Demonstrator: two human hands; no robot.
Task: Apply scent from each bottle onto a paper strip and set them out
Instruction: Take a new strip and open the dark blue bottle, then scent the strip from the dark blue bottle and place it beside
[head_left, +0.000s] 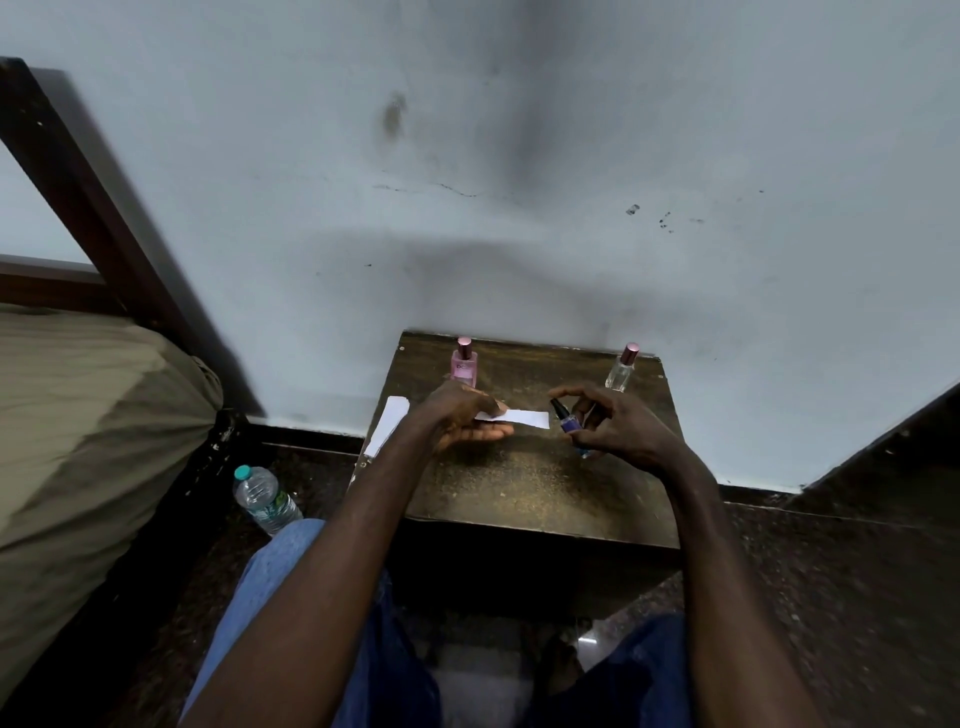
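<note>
Scenting a paper strip over a small table

Left hand (467, 418) pinching paper strip (522, 417); right hand (618, 428) wrapped around blue bottle (570, 422), nozzle toward strip.

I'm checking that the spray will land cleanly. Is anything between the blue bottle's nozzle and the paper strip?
Nothing visible. The right hand tilts the blue bottle with its top toward the free end of the paper strip, held in the left hand. The gap between them looks open.

We count three scent bottles, pink (464, 366), clear (621, 370), blue (570, 423), two paper strips (522, 417) (387, 425), one water bottle (264, 498), one table (519, 483).
</note>
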